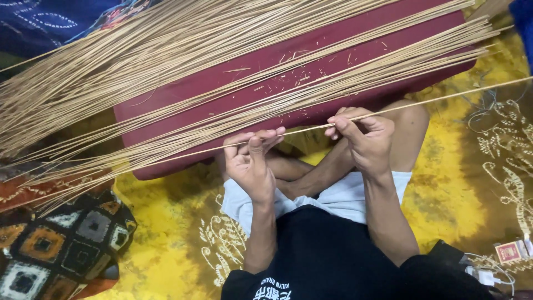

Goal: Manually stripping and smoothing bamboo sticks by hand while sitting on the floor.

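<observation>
My left hand point(251, 158) and my right hand point(362, 136) both pinch one long thin pale stick point(449, 98), which runs from the lower left up to the far right edge. The hands are about a forearm's width apart along it, thumbs on top. Just beyond the hands lies a dark red cushion point(233, 89) with a wide spread of several similar thin sticks point(111, 66) fanned across it and spilling off to the left. Small splinters dot the cushion.
I sit cross-legged on a yellow patterned cloth point(444, 200). A patchwork pillow point(61, 244) lies at lower left, blue fabric point(50, 22) at top left. A small red box point(508, 251) and a white cable point(488, 273) lie at lower right.
</observation>
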